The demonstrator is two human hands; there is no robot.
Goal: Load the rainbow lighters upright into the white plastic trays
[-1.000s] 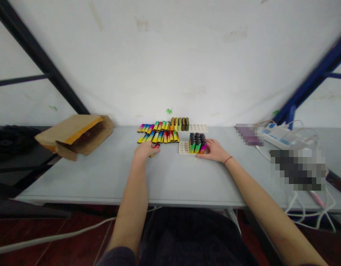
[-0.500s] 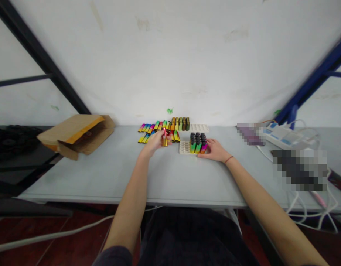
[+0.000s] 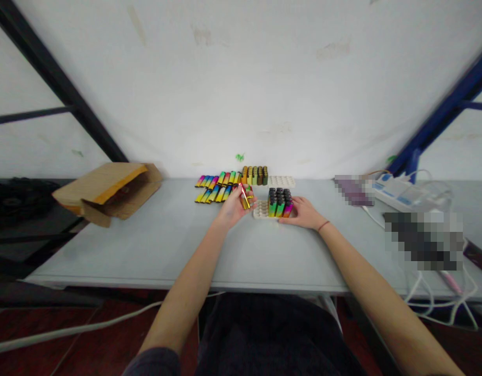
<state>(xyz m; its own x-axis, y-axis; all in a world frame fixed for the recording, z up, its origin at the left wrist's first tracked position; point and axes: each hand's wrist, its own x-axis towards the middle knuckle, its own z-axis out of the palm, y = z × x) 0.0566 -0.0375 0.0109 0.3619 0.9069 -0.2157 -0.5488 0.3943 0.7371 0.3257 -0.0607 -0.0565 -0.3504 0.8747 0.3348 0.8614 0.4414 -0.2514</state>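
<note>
My left hand (image 3: 230,210) is closed on a shiny red-and-gold lighter (image 3: 245,199), which leans to the left at its top. Just right of it stands a white tray with holes (image 3: 260,211), its left part bare. Several upright lighters (image 3: 279,204) with black tops and green, yellow and magenta bodies fill the tray's right part. Around the right end of this tray my right hand (image 3: 305,214) is wrapped, thumb in front and fingers behind. Loose rainbow-coloured lighters (image 3: 210,194) lie in two rows beyond my left hand, which partly covers them.
Against the wall, several yellow-to-dark-green lighters (image 3: 255,175) stand upright beside a white holed tray (image 3: 283,181). An open brown paper bag (image 3: 107,183) lies at left. A power strip (image 3: 397,194), white cables and blurred-out items occupy the right side.
My left hand has moved right with the lighter, towards the front tray, and the lighter has tipped from upright to a lean. My right hand has stayed in place.
</note>
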